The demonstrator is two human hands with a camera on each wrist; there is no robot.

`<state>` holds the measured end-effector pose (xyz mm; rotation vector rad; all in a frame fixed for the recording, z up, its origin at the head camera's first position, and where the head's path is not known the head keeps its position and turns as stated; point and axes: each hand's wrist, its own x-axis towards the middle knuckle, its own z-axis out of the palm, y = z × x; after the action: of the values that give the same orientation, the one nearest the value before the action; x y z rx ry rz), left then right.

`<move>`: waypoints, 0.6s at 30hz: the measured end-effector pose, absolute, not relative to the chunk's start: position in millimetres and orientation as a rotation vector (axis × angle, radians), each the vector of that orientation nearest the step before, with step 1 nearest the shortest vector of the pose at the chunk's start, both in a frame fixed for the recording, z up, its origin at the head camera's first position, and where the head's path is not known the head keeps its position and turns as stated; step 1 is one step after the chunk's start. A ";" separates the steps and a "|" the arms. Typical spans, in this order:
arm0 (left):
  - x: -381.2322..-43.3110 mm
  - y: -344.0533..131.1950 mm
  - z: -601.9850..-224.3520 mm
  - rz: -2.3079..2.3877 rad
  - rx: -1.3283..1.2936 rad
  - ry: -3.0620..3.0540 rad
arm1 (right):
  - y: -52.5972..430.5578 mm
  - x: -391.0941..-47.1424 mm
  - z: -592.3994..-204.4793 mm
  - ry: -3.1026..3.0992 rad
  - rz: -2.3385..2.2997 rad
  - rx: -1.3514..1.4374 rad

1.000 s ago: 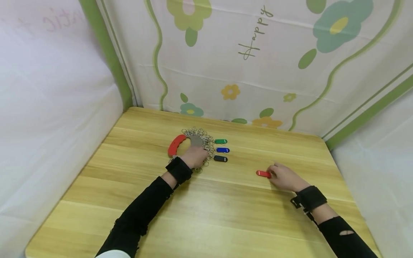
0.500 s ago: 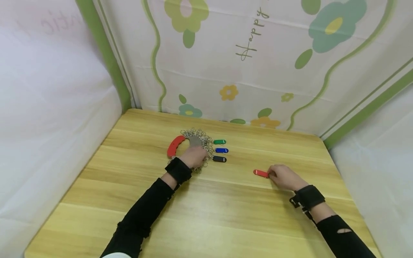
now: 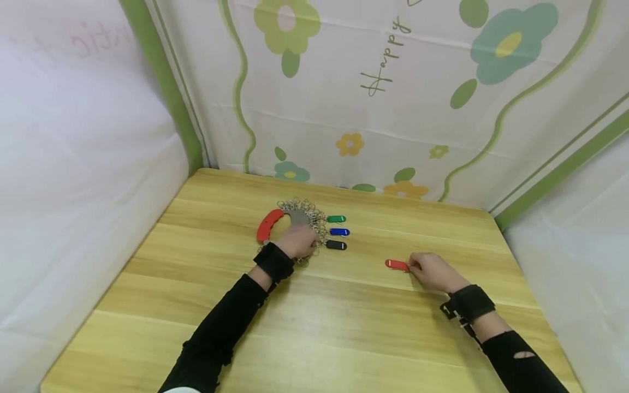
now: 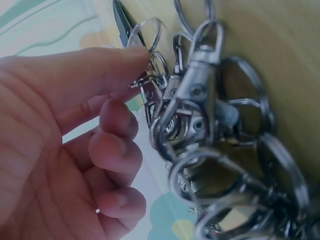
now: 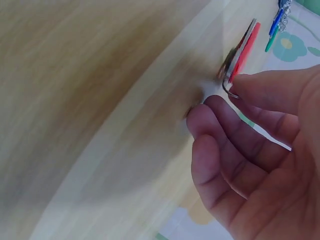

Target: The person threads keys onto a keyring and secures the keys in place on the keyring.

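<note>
A large key holder with a curved red handle (image 3: 268,225) and a grey metal plate (image 3: 298,216) lies on the table, fringed with small snap clips and split rings. At its right side my left hand (image 3: 298,241) pinches one snap clip (image 4: 151,92) between thumb and forefinger, other fingers curled. More clips (image 4: 197,92) hang beside that hand in the left wrist view. My right hand (image 3: 434,271) pinches the ring (image 5: 228,89) of a red key tag (image 3: 396,265), thumb against forefinger. In the right wrist view, a metal key (image 5: 243,47) lies along the tag.
Green (image 3: 336,219), blue (image 3: 339,232) and black (image 3: 336,245) key tags fan out from the holder's right side. The wooden table (image 3: 314,333) is bounded by a flowered white curtain (image 3: 304,125) behind and white cloth walls at both sides.
My right hand has brought the red key tag slightly left, turning it a little, then nearly stopped. My left hand keeps its place at the holder's clips.
</note>
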<state>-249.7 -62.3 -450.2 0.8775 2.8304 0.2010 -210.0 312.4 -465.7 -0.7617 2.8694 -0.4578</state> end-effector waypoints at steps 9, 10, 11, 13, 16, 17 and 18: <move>-251.3 -56.4 -459.2 0.126 0.876 2.822 | 310.0 -209.8 -468.8 2.930 -0.521 -0.719; -251.4 -56.0 -460.1 0.110 0.870 2.826 | 309.5 -210.5 -468.9 2.937 -0.527 -0.726; -251.2 -55.6 -460.5 0.114 0.863 2.827 | 309.1 -211.3 -469.1 2.945 -0.529 -0.733; -250.4 -54.9 -460.3 0.108 0.849 2.835 | 307.7 -212.9 -469.1 2.956 -0.539 -0.740; -248.5 -53.9 -458.5 0.099 0.840 2.839 | 303.1 -214.8 -468.4 2.963 -0.571 -0.754; -247.8 -53.4 -457.7 0.102 0.839 2.836 | 301.3 -215.1 -468.0 2.965 -0.581 -0.753; -247.6 -52.8 -457.6 0.086 0.842 2.834 | 299.2 -215.4 -467.4 2.963 -0.597 -0.749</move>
<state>-247.6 -52.8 -457.6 0.8419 2.8341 0.0859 -215.4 299.2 -467.4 -0.7488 2.9626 -0.5973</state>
